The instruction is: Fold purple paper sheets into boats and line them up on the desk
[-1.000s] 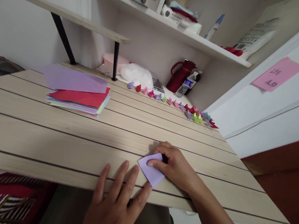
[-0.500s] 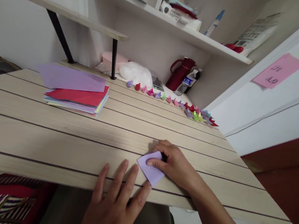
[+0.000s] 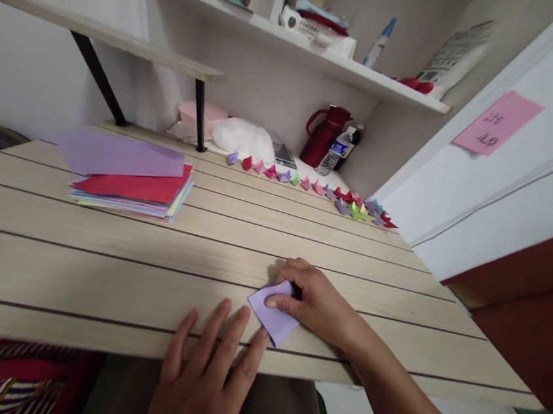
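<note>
1. Little has just changed: the view swings slightly, while both grips and the paper keep the same arrangement. The paper's shape looks no different, so I judge it is being held steady rather than reshaped.
2. The paper lies near the counter's near edge, one corner pointing left and another toward that edge.
3. The right grip is closed narrowly on the paper's right side, thumb on top, other fingers curled at its far side; what they do underneath is hidden.
4. The left grip is spread wide, palm down over the near edge, holding nothing; its thumb meets the paper's near corner.
5. Toward the counter's far left corner sits a stack; boats line the far edge.
</note>
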`<state>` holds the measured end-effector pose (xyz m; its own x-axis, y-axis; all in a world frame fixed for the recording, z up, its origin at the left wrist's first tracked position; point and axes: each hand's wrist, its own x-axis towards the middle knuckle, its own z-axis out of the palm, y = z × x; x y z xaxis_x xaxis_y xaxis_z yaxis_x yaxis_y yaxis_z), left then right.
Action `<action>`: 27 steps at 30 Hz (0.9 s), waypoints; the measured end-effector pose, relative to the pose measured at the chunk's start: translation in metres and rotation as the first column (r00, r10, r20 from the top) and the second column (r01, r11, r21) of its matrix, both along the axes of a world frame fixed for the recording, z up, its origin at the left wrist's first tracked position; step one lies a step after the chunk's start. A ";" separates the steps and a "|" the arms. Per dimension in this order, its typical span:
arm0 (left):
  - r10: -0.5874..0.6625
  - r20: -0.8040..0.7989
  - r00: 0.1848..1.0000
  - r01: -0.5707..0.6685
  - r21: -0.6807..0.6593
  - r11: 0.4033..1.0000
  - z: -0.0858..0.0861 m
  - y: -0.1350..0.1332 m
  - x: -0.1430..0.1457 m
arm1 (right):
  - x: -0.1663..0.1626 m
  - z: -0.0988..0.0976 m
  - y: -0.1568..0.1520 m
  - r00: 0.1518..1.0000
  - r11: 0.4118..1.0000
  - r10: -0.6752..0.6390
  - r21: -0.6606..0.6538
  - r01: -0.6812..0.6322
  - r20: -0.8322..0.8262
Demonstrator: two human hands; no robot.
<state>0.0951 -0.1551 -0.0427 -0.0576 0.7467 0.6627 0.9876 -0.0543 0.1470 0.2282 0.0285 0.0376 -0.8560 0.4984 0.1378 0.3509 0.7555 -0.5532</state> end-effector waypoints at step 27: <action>0.080 -0.134 0.988 -0.079 0.013 0.997 0.017 0.001 -0.009 | 0.003 -0.003 0.004 0.998 0.994 0.062 0.091 -0.062 0.002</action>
<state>0.0859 -0.1544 -0.0254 -0.0265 0.7384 0.6738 0.9996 0.0243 0.0127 0.2314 0.0324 0.0342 -0.8847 0.4297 0.1808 0.3014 0.8231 -0.4814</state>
